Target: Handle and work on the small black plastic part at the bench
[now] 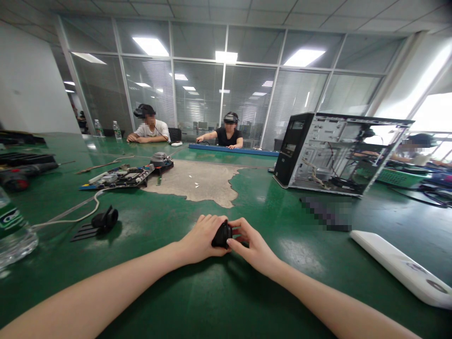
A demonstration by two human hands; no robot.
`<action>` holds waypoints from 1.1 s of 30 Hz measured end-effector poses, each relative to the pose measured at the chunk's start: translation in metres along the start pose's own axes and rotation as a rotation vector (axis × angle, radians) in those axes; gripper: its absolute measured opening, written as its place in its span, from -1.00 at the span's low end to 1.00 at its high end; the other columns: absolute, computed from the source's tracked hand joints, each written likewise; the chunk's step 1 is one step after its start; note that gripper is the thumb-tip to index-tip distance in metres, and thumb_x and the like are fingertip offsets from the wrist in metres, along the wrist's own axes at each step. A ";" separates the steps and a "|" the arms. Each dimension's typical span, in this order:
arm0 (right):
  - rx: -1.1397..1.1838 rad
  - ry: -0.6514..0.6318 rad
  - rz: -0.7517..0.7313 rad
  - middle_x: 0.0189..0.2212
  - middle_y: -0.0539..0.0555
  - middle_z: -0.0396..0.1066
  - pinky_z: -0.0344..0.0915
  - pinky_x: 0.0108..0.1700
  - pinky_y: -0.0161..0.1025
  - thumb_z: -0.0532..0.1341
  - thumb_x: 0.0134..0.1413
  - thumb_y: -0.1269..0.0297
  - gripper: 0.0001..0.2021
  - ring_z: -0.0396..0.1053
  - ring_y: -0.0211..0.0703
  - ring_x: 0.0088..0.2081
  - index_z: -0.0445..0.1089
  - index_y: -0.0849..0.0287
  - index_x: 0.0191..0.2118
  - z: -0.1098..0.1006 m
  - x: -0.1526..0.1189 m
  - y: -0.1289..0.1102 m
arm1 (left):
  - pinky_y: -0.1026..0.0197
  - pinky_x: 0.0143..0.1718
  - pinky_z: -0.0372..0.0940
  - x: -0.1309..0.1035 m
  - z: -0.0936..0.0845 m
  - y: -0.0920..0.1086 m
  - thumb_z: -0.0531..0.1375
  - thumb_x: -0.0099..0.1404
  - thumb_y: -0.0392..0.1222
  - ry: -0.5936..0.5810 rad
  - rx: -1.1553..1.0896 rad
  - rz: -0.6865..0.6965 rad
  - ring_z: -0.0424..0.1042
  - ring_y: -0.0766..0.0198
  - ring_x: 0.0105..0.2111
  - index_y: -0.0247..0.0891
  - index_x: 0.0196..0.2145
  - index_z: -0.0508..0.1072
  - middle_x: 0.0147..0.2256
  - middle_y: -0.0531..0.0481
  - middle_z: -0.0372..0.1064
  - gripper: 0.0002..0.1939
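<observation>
A small black part [222, 235] rests on the green table [212, 292] in front of me. My left hand [202, 238] lies over its left side with the fingers curled on top. My right hand [252, 245] pinches its right side between thumb and fingers. Most of the part is hidden between the two hands. Another black part with a white cable [104, 219] lies to the left, apart from both hands.
An open computer case [332, 153] stands at the right. A circuit board [122, 177] and a fan [161, 160] lie at the left back. A water bottle [12, 230] stands at the far left, a white panel [400, 268] at the right. People sit at the far side.
</observation>
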State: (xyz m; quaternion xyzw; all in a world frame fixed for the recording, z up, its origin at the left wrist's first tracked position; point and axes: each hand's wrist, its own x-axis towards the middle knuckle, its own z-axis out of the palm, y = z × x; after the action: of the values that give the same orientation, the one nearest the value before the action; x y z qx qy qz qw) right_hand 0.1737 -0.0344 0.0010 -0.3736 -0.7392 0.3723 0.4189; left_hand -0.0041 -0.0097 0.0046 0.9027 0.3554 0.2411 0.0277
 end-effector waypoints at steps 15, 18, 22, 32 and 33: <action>0.010 -0.001 0.003 -0.24 0.06 0.28 0.34 -0.24 -0.24 0.15 0.01 0.31 -0.78 0.31 -0.18 -0.19 0.20 0.14 -0.17 0.001 0.000 0.001 | 0.09 -0.21 0.07 0.000 0.000 0.000 0.21 0.04 0.00 0.000 0.006 0.004 0.22 0.10 -0.22 -0.23 -0.03 0.09 -0.17 -0.06 0.26 -0.41; -0.035 0.055 -0.094 -0.19 0.07 0.24 0.32 -0.19 -0.24 0.15 0.00 0.33 -0.82 0.26 -0.16 -0.12 0.23 0.14 -0.22 0.000 0.000 0.000 | 0.09 -0.19 0.06 0.000 0.000 0.000 0.21 0.04 -0.01 0.004 0.001 0.006 0.21 0.10 -0.20 -0.22 -0.02 0.08 -0.15 -0.05 0.25 -0.40; 0.004 0.032 -0.028 -0.24 0.07 0.26 0.33 -0.23 -0.23 0.14 0.01 0.31 -0.82 0.30 -0.16 -0.17 0.20 0.15 -0.21 0.001 0.002 0.003 | 0.08 -0.18 0.06 -0.001 0.000 0.000 0.20 0.04 0.02 0.002 0.000 -0.002 0.22 0.10 -0.21 -0.22 -0.03 0.09 -0.17 -0.05 0.26 -0.41; -0.006 0.009 -0.056 -0.22 0.07 0.25 0.33 -0.22 -0.23 0.15 -0.01 0.37 -0.79 0.29 -0.16 -0.15 0.21 0.14 -0.19 0.000 0.000 0.000 | 0.11 -0.21 0.06 0.000 0.002 -0.001 0.21 0.03 -0.02 0.012 0.007 0.010 0.22 0.11 -0.22 -0.22 -0.03 0.09 -0.17 -0.04 0.26 -0.41; -0.020 0.029 -0.084 -0.20 0.08 0.24 0.33 -0.20 -0.23 0.15 -0.01 0.37 -0.82 0.27 -0.15 -0.12 0.23 0.14 -0.22 0.000 0.000 -0.001 | 0.12 -0.21 0.06 0.000 0.001 -0.001 0.21 0.03 -0.02 0.013 0.004 0.009 0.22 0.11 -0.22 -0.21 -0.03 0.10 -0.17 -0.04 0.26 -0.42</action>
State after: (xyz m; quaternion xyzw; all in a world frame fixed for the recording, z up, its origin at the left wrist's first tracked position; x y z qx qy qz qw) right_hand 0.1737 -0.0351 0.0020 -0.3519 -0.7518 0.3414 0.4410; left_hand -0.0042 -0.0087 0.0032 0.9028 0.3519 0.2463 0.0226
